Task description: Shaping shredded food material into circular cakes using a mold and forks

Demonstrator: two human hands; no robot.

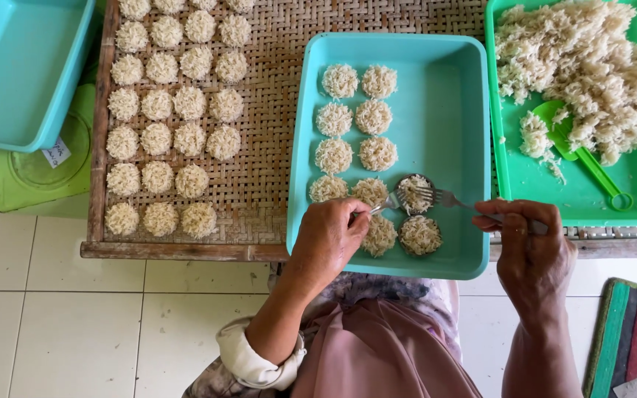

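Nearest, a pink garment and a rolled white cuff are seen at bottom centre. Just above, the left hand [329,239] is closed around a fork [386,205]; its grip is clamped on the handle, tines laid at the ring mould [415,194]. The right hand [528,243] is closed on a second fork [447,197], grip pinched on the handle, tines resting on the rice packed in that mould. The mould sits in the blue tray [458,133], 4th row, right of two columns of rice discs [355,118]; a second filled mould [419,234] lies just below it, nr the tray's front edge.

Step judged in hand: rice is being pressed into the ring w/ both forks. It is done well, prob., if the mould is held flat by the left fork while the right fork is pressed evenly across the top, so the disc matches the others in thickness; loose grains at the rim should be tucked in before lifting.

Further out, a green tray [525,184] w/ a heap of loose rice [591,66] and a green scoop [576,147] stands right, touching the blue tray. To the left, more discs are laid in rows on a woven bamboo rack [274,110], which serves as tabletop. Far left, another blue tray [23,74] rests over a green lid [38,177]. The floor [75,317] is pale tile; a striped mat [632,332] is seen at right.
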